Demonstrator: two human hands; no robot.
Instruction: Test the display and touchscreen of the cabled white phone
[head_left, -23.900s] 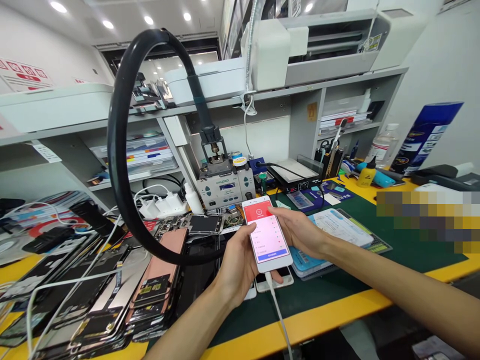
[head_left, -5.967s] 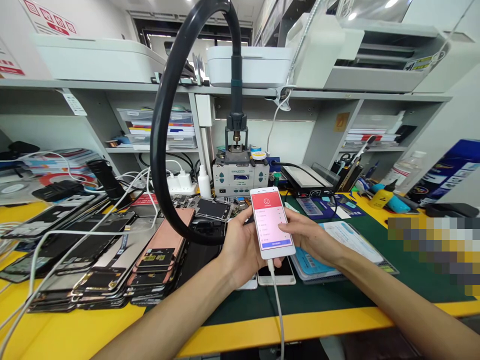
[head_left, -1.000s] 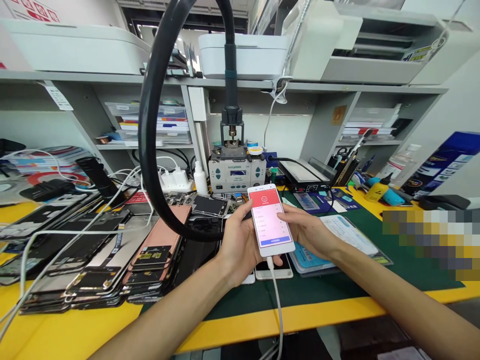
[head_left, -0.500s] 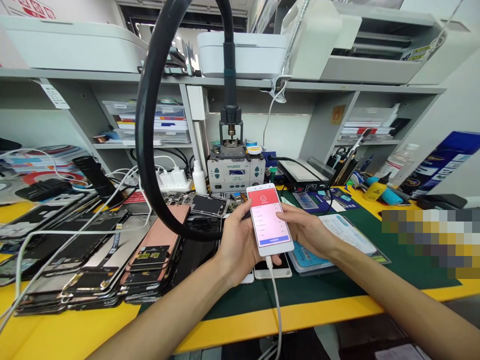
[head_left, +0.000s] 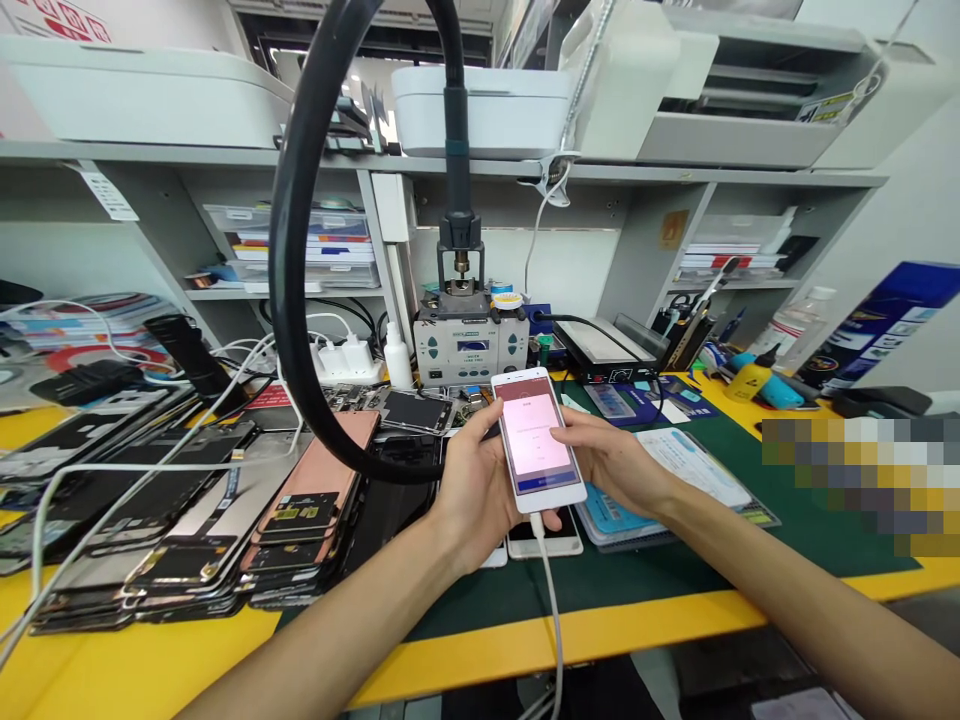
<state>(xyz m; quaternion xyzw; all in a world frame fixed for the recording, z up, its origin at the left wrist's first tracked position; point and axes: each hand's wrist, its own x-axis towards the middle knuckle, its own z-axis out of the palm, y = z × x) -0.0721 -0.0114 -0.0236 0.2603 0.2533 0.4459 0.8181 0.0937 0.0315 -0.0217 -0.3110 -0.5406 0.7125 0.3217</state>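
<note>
A white smartphone (head_left: 538, 440) is tilted toward me, its lit screen showing a pale pop-up panel over a darkened page. My left hand (head_left: 480, 475) is closed around its left side, thumb along the edge. From the right, my right hand (head_left: 619, 455) grips it too, thumb over the screen's right edge and fingers partly hidden behind. A white charging cable (head_left: 551, 590) plugs into the phone's bottom end and hangs over the table edge. Beneath my hands another phone (head_left: 559, 540) with a dark screen lies on the green mat (head_left: 637, 590).
Stacked phone parts (head_left: 315, 500) fill the left side. A thick black hose (head_left: 289, 250) loops down in front of me from above the soldering station (head_left: 472, 345). Blue plastic sleeves (head_left: 622, 515) with papers lie to the right, near a yellow bottle (head_left: 750, 378).
The phone's screen has switched from a red-topped list to a dimmed page with a pale pop-up. Both hands and the phone have hardly moved.
</note>
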